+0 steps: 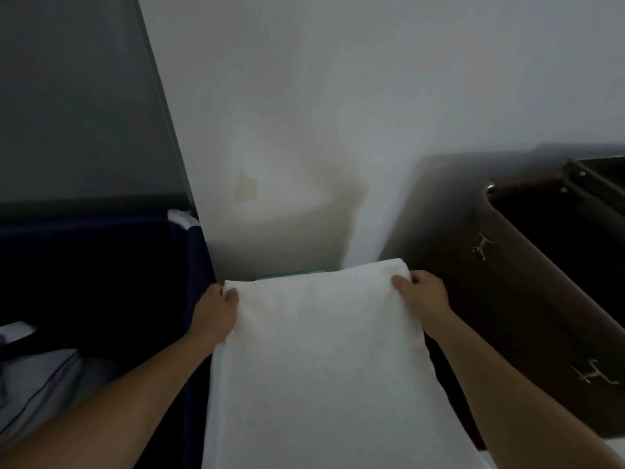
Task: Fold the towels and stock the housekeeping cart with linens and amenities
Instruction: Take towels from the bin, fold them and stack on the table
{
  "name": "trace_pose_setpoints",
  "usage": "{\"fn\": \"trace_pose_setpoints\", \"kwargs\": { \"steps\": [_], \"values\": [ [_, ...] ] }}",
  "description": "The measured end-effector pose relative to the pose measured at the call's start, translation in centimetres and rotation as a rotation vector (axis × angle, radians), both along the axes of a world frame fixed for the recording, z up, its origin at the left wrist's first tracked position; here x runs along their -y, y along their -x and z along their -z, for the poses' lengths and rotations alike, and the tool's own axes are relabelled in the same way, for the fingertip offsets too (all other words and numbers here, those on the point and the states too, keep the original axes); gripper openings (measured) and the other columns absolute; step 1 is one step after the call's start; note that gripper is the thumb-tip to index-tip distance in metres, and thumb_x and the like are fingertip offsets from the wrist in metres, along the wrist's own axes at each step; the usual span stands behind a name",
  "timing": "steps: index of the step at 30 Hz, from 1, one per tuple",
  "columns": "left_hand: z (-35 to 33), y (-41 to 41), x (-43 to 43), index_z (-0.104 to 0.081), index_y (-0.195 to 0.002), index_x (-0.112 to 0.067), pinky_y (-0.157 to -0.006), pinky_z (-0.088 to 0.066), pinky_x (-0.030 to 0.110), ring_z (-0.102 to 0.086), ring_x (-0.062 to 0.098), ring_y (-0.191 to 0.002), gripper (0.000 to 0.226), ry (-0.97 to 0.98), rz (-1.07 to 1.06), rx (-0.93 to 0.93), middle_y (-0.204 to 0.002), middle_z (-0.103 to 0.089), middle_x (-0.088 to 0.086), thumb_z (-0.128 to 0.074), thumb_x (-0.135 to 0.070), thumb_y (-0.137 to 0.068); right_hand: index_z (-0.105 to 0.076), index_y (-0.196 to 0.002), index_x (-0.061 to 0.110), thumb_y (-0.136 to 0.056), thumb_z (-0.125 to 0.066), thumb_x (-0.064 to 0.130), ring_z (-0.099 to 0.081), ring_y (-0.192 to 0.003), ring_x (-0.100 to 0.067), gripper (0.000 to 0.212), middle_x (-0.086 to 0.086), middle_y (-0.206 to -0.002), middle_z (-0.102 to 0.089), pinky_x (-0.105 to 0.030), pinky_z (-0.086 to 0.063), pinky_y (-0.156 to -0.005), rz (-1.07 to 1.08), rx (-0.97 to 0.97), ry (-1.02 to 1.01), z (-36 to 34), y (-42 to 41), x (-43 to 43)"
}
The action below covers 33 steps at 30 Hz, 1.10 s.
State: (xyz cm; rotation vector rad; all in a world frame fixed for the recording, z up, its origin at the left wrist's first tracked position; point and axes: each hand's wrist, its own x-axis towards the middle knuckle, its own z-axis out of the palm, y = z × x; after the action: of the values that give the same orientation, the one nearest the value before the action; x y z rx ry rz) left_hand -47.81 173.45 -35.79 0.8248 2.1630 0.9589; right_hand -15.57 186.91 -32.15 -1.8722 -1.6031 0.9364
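Our fingers (232,294) pinch the far corners of the white towel (321,360), thumbs on top. The left hand (213,314) and right hand (424,296) are spread wide, we judge to keep its edge taut for folding. It stretches toward us between a navy bin (101,265) and a brown container (527,299).

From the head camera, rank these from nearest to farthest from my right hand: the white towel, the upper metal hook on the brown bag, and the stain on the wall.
1. The white towel: pinched at its top corner by the right hand.
2. The upper metal hook: just to the right, on the brown bag.
3. The wall stain: up and left, beyond the towel.
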Motion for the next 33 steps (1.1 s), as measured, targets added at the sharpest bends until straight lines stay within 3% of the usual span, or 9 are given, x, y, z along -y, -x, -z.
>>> {"fn": "trace_pose_setpoints", "kwargs": {
  "steps": [4,7,11,14,20,23,29,31,33],
  "values": [
    [0.3,-1.0,2.4,-0.039,-0.137,-0.002,-0.093,-0.049,0.046,-0.054,0.033,-0.11,0.05,0.012,-0.008,-0.001,-0.13,-0.05,0.018,-0.057,-0.025,-0.097,-0.052,-0.133,0.011,-0.09,-0.068,0.03,-0.058,-0.102,-0.024,0.049,-0.006,-0.118,-0.059,-0.039,-0.049,-0.086,-0.023,-0.029,0.107,1.2,-0.7,2.8],
    [0.2,-2.5,5.9,-0.034,-0.146,-0.008,-0.099,-0.047,0.052,-0.048,0.034,-0.122,0.068,0.005,0.024,-0.137,-0.14,-0.042,0.017,-0.066,-0.028,-0.09,-0.041,-0.144,0.008,-0.088,-0.071,0.028,-0.054,-0.12,-0.03,0.068,-0.011,-0.137,-0.052,-0.041,-0.044,-0.098,-0.045,0.005,0.046,0.9,-1.9,5.6],
    [0.5,-6.4,12.2,-0.05,-0.126,-0.006,-0.092,-0.051,0.05,-0.056,0.034,-0.111,0.046,0.037,0.123,-0.113,-0.123,-0.056,0.015,-0.066,-0.029,-0.09,-0.048,-0.136,0.005,-0.083,-0.076,0.029,-0.06,-0.106,-0.028,0.065,-0.011,-0.126,-0.059,-0.043,-0.05,-0.092,-0.122,-0.01,0.082,0.4,-4.5,10.7],
    [0.9,-9.3,17.1,-0.051,-0.127,-0.003,-0.095,-0.049,0.049,-0.055,0.036,-0.115,0.048,0.091,0.117,-0.161,-0.125,-0.057,0.016,-0.068,-0.027,-0.089,-0.052,-0.13,0.007,-0.081,-0.078,0.036,-0.062,-0.102,-0.027,0.062,-0.008,-0.119,-0.062,-0.046,-0.053,-0.09,-0.171,-0.036,0.178,0.5,-6.9,14.2],
    [1.0,-14.2,24.4,-0.056,-0.118,-0.006,-0.085,-0.053,0.04,-0.064,0.028,-0.098,0.039,0.088,-0.019,-0.107,-0.11,-0.065,0.009,-0.067,-0.029,-0.088,-0.063,-0.106,0.012,-0.071,-0.082,0.051,-0.065,-0.089,-0.022,0.056,-0.002,-0.101,-0.068,-0.035,-0.053,-0.075,-0.21,-0.043,0.288,0.9,-11.4,19.4],
    [1.1,-15.2,26.3,-0.057,-0.113,-0.009,-0.084,-0.054,0.041,-0.068,0.031,-0.086,0.032,0.072,-0.101,0.063,-0.098,-0.07,0.013,-0.063,-0.031,-0.091,-0.067,-0.093,0.017,-0.069,-0.086,0.046,-0.068,-0.081,-0.017,0.043,0.002,-0.091,-0.072,-0.027,-0.051,-0.062,-0.237,-0.078,0.286,0.8,-13.0,21.3],
    [0.7,-14.0,26.0,-0.063,-0.104,-0.01,-0.061,-0.042,0.027,-0.061,0.018,-0.08,0.024,0.121,-0.148,0.157,-0.09,-0.066,0.003,-0.067,-0.028,-0.089,-0.067,-0.1,0.004,-0.086,-0.073,0.044,-0.066,-0.086,-0.022,0.043,-0.008,-0.097,-0.069,-0.032,-0.052,-0.068,-0.171,-0.121,0.332,0.3,-13.8,21.8],
    [0.5,-13.5,25.4,-0.064,-0.098,-0.009,-0.061,-0.042,0.028,-0.062,0.019,-0.081,0.018,0.09,-0.134,0.183,-0.092,-0.068,0.005,-0.065,-0.025,-0.09,-0.068,-0.095,0.005,-0.091,-0.065,0.048,-0.067,-0.082,-0.023,0.043,-0.014,-0.097,-0.071,-0.031,-0.052,-0.065,-0.145,-0.169,0.282,-0.8,-13.7,20.9],
    [0.3,-13.1,25.1,-0.065,-0.089,-0.009,-0.062,-0.044,0.032,-0.063,0.025,-0.082,0.017,0.045,-0.19,0.176,-0.088,-0.067,0.009,-0.064,-0.026,-0.089,-0.068,-0.095,0.004,-0.094,-0.06,0.049,-0.067,-0.082,-0.031,0.047,-0.02,-0.1,-0.07,-0.041,-0.055,-0.075,-0.105,-0.201,0.223,-1.2,-13.6,20.3]
  ]
}}
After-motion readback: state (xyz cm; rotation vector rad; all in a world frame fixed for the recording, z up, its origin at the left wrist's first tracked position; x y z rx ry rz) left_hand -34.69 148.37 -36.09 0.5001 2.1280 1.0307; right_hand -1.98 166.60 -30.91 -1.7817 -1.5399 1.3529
